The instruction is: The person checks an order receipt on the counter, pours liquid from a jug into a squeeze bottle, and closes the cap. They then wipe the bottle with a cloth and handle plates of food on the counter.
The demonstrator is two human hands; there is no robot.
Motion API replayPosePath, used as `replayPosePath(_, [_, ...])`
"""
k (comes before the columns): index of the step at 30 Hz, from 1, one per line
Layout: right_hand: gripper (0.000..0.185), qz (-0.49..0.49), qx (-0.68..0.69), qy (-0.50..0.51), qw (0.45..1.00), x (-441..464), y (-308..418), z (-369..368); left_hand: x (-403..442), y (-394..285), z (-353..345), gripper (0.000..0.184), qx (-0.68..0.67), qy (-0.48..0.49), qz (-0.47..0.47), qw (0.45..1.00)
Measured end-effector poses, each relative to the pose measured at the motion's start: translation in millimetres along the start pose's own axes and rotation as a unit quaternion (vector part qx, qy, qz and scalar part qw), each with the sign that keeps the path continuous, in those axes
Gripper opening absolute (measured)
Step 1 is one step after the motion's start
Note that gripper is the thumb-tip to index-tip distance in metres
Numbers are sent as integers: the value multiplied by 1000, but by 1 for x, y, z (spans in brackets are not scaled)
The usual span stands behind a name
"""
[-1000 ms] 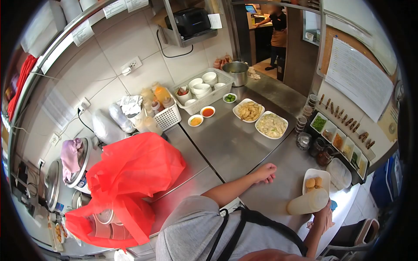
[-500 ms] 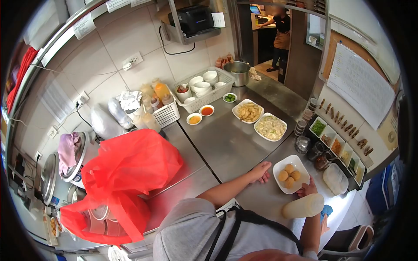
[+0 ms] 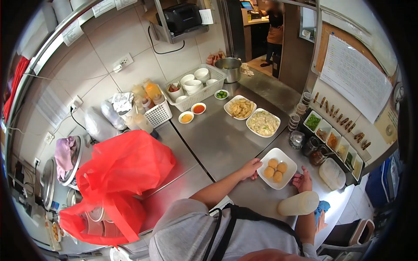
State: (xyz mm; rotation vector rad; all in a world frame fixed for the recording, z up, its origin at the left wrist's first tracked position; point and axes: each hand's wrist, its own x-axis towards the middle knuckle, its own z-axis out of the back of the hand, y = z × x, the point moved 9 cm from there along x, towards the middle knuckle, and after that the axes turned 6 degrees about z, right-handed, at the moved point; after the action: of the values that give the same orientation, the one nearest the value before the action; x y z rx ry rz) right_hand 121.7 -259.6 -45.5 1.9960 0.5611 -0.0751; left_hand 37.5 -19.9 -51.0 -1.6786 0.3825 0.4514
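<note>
A square white bowl (image 3: 288,162) with several round golden-brown balls (image 3: 277,170) in it sits over the steel counter in front of me. My left hand (image 3: 251,168) grips its left edge, fingers curled at the rim. Just off the bowl's right edge is my right hand (image 3: 302,180), its fingers apart and holding nothing. A pale squeeze bottle (image 3: 298,203) stands by my right forearm and covers part of it. Farther back, a white dish of fried pieces (image 3: 241,108) adjoins a white dish of creamy, green-flecked food (image 3: 263,122).
A large red bag (image 3: 126,161) fills the left side. Sauce bowls (image 3: 198,108) and a basket of white bowls (image 3: 196,96) stand behind. On the right are jars (image 3: 297,139), a row of topping containers (image 3: 333,140) and a clear tub (image 3: 332,174). One person (image 3: 275,32) stands beyond the opening.
The bowl of balls has shifted left and slightly back, to my left hand, which now grips its edge. My right hand has let go and opened. The whole view has shifted slightly.
</note>
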Motion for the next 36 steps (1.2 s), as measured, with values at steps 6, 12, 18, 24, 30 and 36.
replayPosePath(6, [24,69,-49,-65,994,10,-3,22,3,3,2,36,5,-9,-3,1000])
replayPosePath(12, [15,99,-85,-79,988,13,-1,20,3,3,2,33,6,-3,-19,1000])
replayPosePath(18, [16,105,-74,-81,988,14,-1,22,0,3,2,33,13,-9,-31,999])
replayPosePath(24, [18,113,-94,-90,985,13,0,22,-1,5,1,35,6,2,-42,999])
replayPosePath(30, [18,126,-86,-82,985,15,-1,25,-6,5,2,38,12,5,-54,998])
replayPosePath(36, [17,118,-70,-82,987,15,-2,26,-4,7,3,41,10,17,-49,999])
